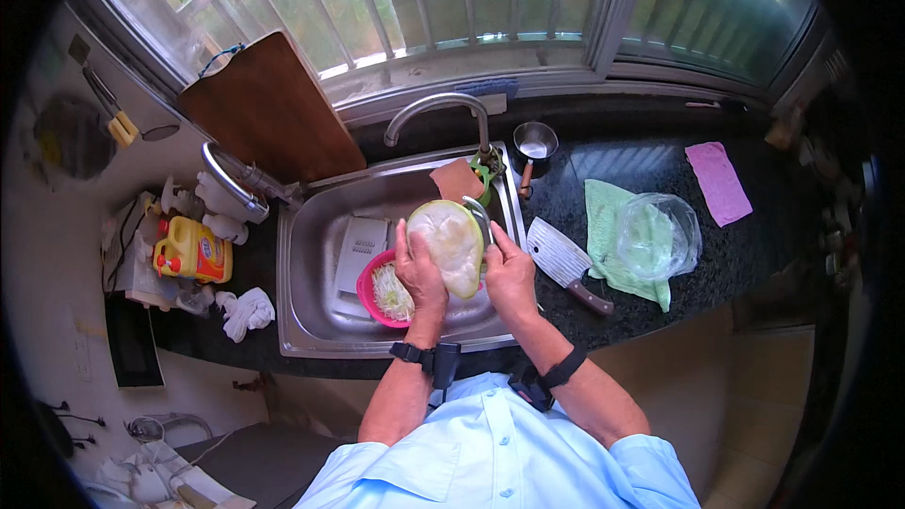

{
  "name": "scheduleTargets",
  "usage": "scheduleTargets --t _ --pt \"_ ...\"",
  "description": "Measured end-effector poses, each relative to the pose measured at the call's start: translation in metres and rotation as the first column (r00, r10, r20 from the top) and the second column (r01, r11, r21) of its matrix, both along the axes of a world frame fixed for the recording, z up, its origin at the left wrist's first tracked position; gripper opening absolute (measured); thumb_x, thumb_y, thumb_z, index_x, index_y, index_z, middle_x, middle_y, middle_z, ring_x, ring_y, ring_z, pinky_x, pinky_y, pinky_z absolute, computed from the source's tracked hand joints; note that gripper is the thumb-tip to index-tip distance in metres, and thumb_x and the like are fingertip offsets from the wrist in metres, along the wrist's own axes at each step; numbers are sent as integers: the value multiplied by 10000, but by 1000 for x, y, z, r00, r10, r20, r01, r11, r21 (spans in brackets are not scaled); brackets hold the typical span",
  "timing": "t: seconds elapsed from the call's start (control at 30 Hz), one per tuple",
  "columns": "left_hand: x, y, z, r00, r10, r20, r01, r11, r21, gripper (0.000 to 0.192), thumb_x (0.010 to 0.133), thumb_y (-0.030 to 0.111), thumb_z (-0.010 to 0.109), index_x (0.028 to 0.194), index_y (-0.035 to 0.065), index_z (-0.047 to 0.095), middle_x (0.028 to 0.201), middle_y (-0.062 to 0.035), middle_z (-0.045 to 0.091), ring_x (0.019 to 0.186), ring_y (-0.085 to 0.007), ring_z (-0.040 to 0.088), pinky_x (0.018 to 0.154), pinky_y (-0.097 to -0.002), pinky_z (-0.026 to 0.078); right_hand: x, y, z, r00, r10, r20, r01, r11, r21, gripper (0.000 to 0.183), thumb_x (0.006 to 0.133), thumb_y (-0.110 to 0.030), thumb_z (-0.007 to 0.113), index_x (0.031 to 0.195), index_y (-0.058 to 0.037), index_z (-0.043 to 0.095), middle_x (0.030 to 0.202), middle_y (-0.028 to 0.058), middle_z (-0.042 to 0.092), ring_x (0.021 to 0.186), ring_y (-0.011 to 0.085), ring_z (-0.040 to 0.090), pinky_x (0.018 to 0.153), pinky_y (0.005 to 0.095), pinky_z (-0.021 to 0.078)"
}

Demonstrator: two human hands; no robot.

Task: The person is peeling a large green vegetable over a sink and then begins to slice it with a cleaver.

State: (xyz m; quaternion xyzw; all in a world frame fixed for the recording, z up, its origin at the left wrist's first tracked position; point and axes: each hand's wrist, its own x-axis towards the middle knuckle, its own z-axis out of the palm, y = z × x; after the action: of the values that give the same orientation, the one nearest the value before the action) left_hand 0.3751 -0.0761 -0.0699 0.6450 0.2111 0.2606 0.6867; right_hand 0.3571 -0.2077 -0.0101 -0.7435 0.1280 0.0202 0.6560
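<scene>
Over the steel sink, my left hand [424,276] holds a halved pale gourd or melon [449,244] with a green rim, its cut face up. My right hand [510,276] grips a slim curved metal tool [481,215], likely a peeler, at the fruit's right edge. In the sink [318,276], a pink basket [363,290] holds pale shreds [391,293], and a flat grater [364,237] lies beside it. A cleaver [558,251] with a dark handle rests on the counter to the right.
A green cloth [601,215] lies under a clear plastic bag [661,237]; a pink cloth [720,184] is farther right. A small pan [535,141] stands near the faucet [438,102]. At left are a wooden board [276,113], a yellow bottle [194,247] and a white cloth [247,312].
</scene>
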Motion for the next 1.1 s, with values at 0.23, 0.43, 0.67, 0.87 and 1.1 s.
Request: scheduleTargets --t 0.23,0.43,0.67,0.87,1.1 --pt "21 16 -13 995 -65 73 45 968 246 485 1094 234 510 1489 -40 448 1363 -135 608 1145 -158 595 984 -295 491 14 3 -3 983 -30 179 70 972 -223 417 970 -103 560 1379 -60 629 779 247 681 602 230 643 603 392 508" --pt "24 18 6 843 -538 -9 478 757 -446 483 1069 205 546 1517 78 419 1386 -48 583 1178 -167 630 879 -304 584 35 -12 4 898 111 425 70 920 -387 421 946 -33 586 1361 -78 642 899 285 691 745 388 721 635 441 548" --pt "24 18 1 854 -508 113 472 666 -578 526 1064 122 521 1560 112 345 1456 -49 524 1315 -197 540 1047 -389 513 45 -19 -13 861 273 429 -44 881 -472 463 928 6 605 1380 -96 627 966 245 711 780 376 724 676 432 569" --pt "20 26 8 822 -495 282 515 433 -740 555 1058 431 534 1491 106 410 1491 -85 479 1330 -247 520 1118 -473 426 46 -17 -12 835 285 471 -69 903 -424 446 934 6 602 1372 -74 629 958 219 726 797 344 741 680 407 575" --pt "12 19 16 955 -295 30 119 288 -950 824 919 795 455 1327 90 576 1303 -138 634 1236 -328 588 1099 -497 442 32 2 -22 772 425 472 -246 885 -395 451 944 34 584 1382 -65 620 930 208 736 718 254 738 658 356 589"
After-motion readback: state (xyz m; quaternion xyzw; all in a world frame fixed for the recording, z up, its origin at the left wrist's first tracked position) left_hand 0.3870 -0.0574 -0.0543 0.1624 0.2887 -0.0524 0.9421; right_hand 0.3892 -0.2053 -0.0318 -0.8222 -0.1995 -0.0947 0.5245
